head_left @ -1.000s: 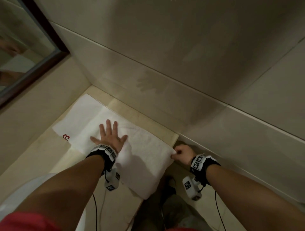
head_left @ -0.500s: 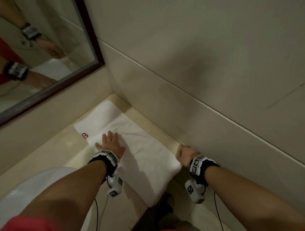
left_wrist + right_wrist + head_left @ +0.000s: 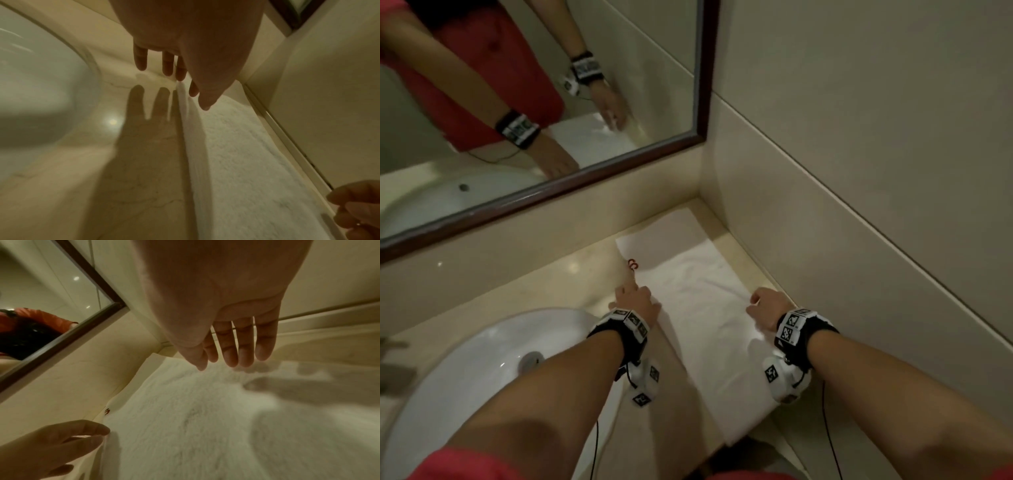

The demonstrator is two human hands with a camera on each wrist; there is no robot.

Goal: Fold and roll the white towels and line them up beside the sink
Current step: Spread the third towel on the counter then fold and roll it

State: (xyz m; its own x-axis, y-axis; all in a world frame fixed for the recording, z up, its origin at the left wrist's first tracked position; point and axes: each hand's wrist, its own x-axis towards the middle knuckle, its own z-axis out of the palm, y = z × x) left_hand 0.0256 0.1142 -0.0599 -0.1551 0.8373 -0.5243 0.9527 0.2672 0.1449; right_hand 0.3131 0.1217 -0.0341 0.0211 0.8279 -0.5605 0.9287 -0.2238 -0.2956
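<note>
The pale polished stone counter [image 3: 571,270] carried the round white ceramic sink [image 3: 482,370] on its left and, just beside it, the long white terry towel with a small red logo [image 3: 698,308], laid flat from the back corner to the front edge, where its near end overhung. That overhang looked the biggest risk: a careless pull could drag the towel off the counter. The left hand [image 3: 635,301] hovered at the towel's left edge, fingers straight and gripping nothing. The right hand [image 3: 767,308] hung over the right edge, fingers relaxed and empty. Uneven lifts from the two sides would likely skew the fold and spoil the roll.
</note>
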